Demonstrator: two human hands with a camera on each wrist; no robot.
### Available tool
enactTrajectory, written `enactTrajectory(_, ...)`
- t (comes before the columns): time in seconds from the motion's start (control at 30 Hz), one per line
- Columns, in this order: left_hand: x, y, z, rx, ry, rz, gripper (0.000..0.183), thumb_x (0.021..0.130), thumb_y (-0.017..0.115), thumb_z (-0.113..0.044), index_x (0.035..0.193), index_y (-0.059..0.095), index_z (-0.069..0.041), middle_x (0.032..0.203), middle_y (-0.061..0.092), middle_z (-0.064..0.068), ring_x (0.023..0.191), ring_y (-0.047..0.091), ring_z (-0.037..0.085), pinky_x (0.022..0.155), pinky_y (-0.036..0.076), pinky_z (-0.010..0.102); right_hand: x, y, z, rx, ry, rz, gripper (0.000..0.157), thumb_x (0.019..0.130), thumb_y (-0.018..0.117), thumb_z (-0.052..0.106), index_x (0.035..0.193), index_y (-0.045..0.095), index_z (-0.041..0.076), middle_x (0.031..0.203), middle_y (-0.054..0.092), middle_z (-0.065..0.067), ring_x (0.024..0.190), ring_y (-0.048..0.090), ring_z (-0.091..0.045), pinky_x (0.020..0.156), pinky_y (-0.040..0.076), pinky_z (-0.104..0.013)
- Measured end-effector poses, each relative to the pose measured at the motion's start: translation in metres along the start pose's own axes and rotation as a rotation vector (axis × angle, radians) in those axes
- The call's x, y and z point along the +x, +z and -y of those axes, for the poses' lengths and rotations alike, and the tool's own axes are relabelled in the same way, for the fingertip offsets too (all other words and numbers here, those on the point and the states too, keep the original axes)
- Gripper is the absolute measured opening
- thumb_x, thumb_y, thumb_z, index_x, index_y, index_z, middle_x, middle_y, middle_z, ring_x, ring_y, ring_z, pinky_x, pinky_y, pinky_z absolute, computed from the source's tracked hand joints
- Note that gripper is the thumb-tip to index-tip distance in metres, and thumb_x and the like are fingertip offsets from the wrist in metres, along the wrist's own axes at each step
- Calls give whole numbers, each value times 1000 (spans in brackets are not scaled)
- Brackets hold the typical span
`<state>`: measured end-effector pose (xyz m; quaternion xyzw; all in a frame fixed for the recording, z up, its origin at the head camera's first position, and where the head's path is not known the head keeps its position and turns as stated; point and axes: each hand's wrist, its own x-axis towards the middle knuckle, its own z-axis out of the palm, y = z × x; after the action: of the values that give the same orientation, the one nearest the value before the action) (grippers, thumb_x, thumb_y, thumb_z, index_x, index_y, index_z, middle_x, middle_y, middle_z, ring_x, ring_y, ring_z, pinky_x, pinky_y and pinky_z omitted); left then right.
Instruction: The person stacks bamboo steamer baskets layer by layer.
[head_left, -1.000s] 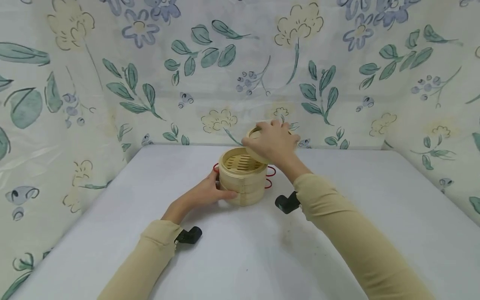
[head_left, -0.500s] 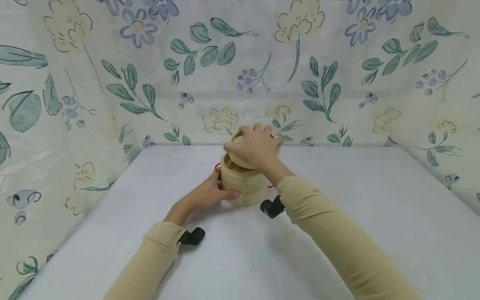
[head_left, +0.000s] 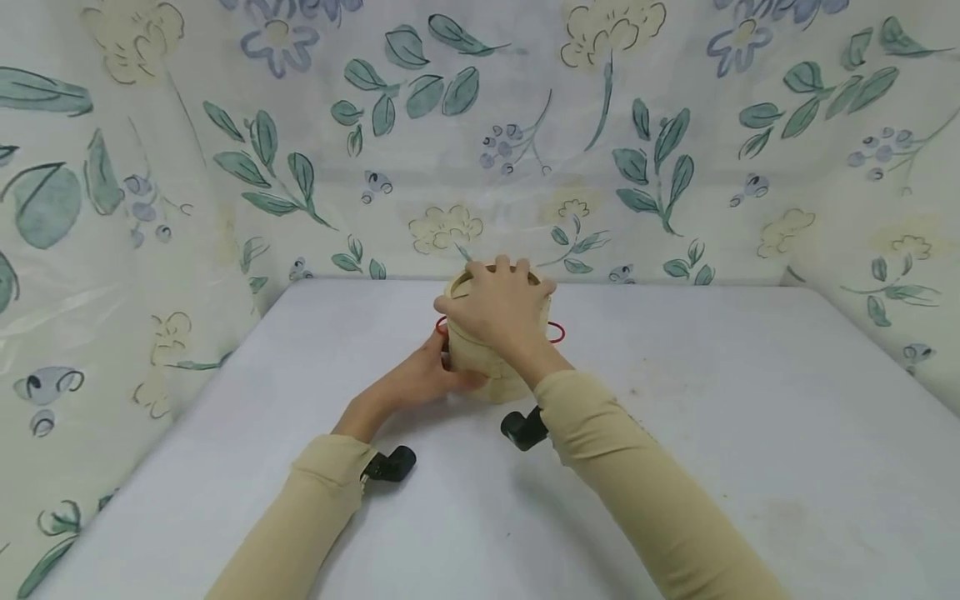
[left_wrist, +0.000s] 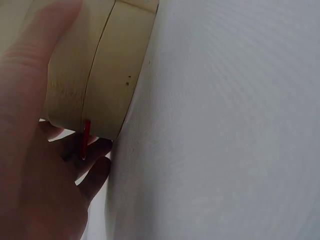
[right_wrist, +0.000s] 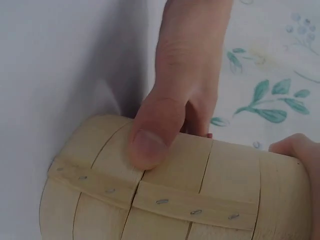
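Observation:
A round bamboo steamer of stacked tiers stands near the back of the table, with small red loops at its sides. My left hand grips its lower left side, thumb across the front and fingers behind, as the left wrist view also shows. From above, my right hand holds the bamboo lid by its edge, fingers spread over the rim. In the right wrist view the lid's side lines up against the top tier, and stapled overlap strips run along the tiers. The steamer's inside is hidden.
The white tabletop stretches to both sides and toward me. Behind it hangs a floral-patterned sheet, close to the steamer. Black cameras are strapped at both wrists.
My right hand has brought the lid left and down from a tilt over the steamer's right edge onto its top, covering the slatted inside. The left hand keeps its hold.

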<state>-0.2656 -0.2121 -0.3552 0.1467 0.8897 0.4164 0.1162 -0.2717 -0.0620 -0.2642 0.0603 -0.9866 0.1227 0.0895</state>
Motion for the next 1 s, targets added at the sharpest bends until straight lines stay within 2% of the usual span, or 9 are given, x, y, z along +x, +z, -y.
enactTrajectory(0.33,1,-1,-5,-3,30,0,108,80,79,-49,156,9,-18,144,43,9,130,44,27,111,35,50,-2,-2,-2,11,10,-25,70,83,50,68,144,47,33,149,43,-6,136,35,-36,99,27,-74)
enactTrajectory(0.7,0,-1,-5,5,26,-3,107,80,79,-50,155,10,-17,145,41,10,133,42,27,113,32,50,-2,1,-1,13,18,-43,69,83,49,68,144,48,35,148,44,-4,135,35,-35,100,27,-73)
enactTrajectory(1.0,-3,1,-4,-14,3,-9,107,79,80,-48,155,11,-16,148,40,12,135,40,29,114,30,51,-5,4,0,4,-3,-51,68,88,41,70,147,46,35,151,43,-4,138,33,-35,101,25,-74)
